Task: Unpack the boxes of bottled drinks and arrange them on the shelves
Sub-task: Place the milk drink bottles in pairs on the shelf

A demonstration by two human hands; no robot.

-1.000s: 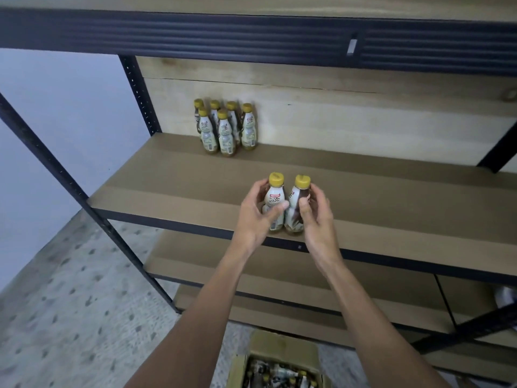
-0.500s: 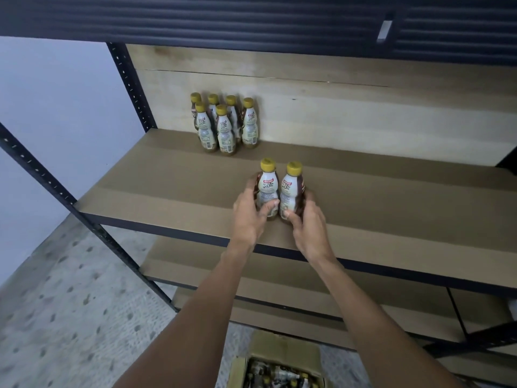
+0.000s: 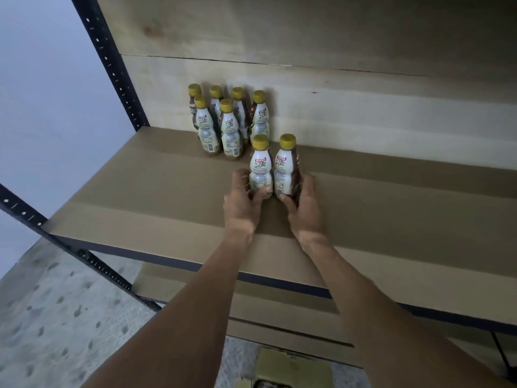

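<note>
Two small drink bottles with yellow caps stand side by side on the brown shelf [image 3: 391,219]. My left hand [image 3: 242,203] grips the left bottle [image 3: 260,163] low on its body. My right hand [image 3: 303,208] grips the right bottle [image 3: 286,163] the same way. Just behind them, against the wooden back panel, stands a group of several like bottles [image 3: 229,121] in two rows. The held pair sits a little in front and to the right of that group.
A black perforated upright [image 3: 112,63] frames the shelf's left side. Lower shelves [image 3: 279,312] lie beneath. An open cardboard box [image 3: 291,371] sits on the speckled floor [image 3: 56,317] below, partly cut off by the frame's edge.
Both hands have carried the two bottles deeper onto the shelf, toward the group at the back. The bottles now stand upright and close together.
</note>
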